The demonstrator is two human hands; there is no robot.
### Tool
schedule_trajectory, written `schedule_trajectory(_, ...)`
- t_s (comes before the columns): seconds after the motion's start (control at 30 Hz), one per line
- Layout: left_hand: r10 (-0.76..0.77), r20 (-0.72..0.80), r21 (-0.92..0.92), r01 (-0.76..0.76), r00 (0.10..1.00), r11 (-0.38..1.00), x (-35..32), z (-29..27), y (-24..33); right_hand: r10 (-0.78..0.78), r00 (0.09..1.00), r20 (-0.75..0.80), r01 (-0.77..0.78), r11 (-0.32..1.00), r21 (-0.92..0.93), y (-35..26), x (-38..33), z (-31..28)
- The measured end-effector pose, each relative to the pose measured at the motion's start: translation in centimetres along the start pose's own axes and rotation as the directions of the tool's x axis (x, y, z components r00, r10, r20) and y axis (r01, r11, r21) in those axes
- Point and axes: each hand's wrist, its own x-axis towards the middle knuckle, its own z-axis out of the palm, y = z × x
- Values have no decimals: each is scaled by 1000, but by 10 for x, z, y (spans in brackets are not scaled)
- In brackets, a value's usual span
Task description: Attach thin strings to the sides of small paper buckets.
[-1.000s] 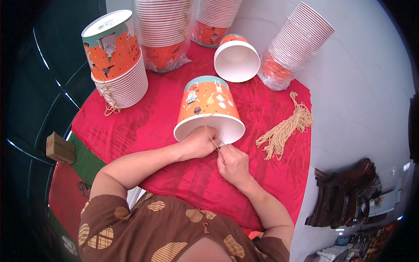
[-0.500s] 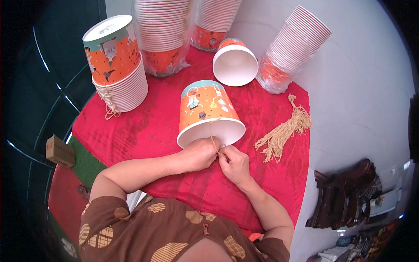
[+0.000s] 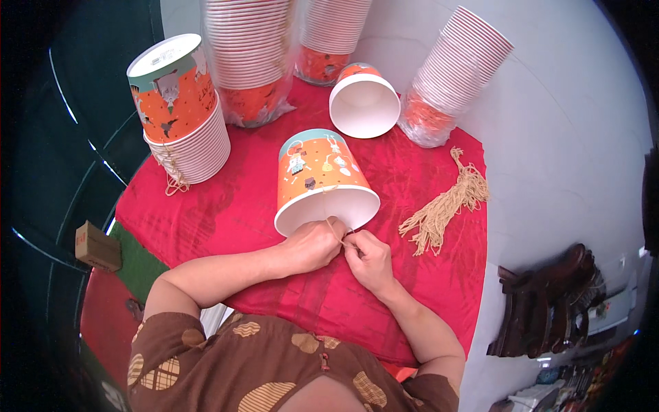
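Observation:
An orange paper bucket (image 3: 317, 166) with a teal band and cartoon figures lies tipped on the red cloth, its white mouth facing me. A thin tan string (image 3: 335, 232) runs from near its rim to my hands. At the lower edge of the mouth, my left hand (image 3: 316, 246) is closed, with the string passing over its fingers. Close beside it, my right hand (image 3: 368, 259) pinches the string between thumb and fingers. The fingertips of both hands nearly meet, and the exact shape of the string between them is hard to make out.
A bundle of tan strings (image 3: 453, 199) lies to the right. Another bucket (image 3: 365, 106) rests on its side farther back. Nested bucket stacks stand at the left (image 3: 189, 147), the back (image 3: 250, 55) and the right (image 3: 456, 72). A cardboard box (image 3: 97, 246) sits off the table's left side.
The string between my hands has shifted, now slanting over the left fingers toward the right ones. Both hands stay almost in place. The whole view has shifted slightly.

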Motion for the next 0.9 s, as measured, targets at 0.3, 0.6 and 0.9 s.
schedule_trajectory(0.3,-53,-7,-89,52,999,995,-1,4,-7,-23,1000,-11,23,1000,-17,0,-2,0)
schedule_trajectory(0.6,-329,108,-407,344,938,846,7,-3,-20,13,995,-98,7,979,204,-9,-7,-17)
schedule_trajectory(0.9,-369,133,-543,379,920,749,5,-1,-15,-115,964,-238,134,989,62,-11,1,-20)
